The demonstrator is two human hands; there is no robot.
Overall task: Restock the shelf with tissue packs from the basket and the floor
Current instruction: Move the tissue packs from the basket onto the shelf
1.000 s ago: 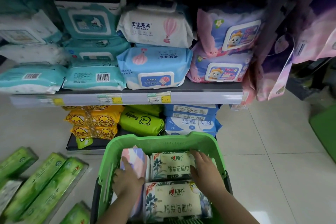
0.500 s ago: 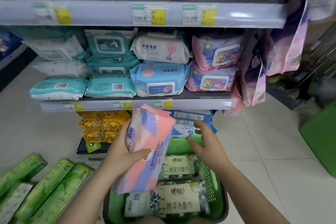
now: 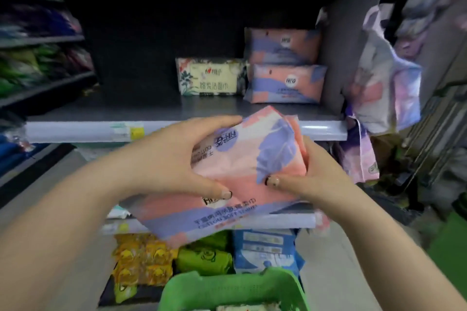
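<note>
A pink and purple tissue pack [image 3: 240,171] is held up in front of the shelf edge by both hands. My left hand [image 3: 174,159] grips its left side, thumb on the front. My right hand [image 3: 310,179] grips its right side. On the grey shelf [image 3: 101,113] behind it, two matching pink packs [image 3: 285,65] are stacked at the right, with a cream floral pack [image 3: 209,77] beside them. The green basket [image 3: 227,288] sits below at the bottom edge, its contents mostly out of view.
Yellow duck packs [image 3: 141,262], a green roll pack [image 3: 204,257] and blue packs [image 3: 265,250] fill the bottom shelf. Hanging pink and purple bags [image 3: 386,78] crowd the shelf's right end. The left half of the grey shelf is bare.
The view has risen from the basket to the upper shelf. The left hand lifted the pink pack out of the basket, and the right hand has joined to hold its other side.
</note>
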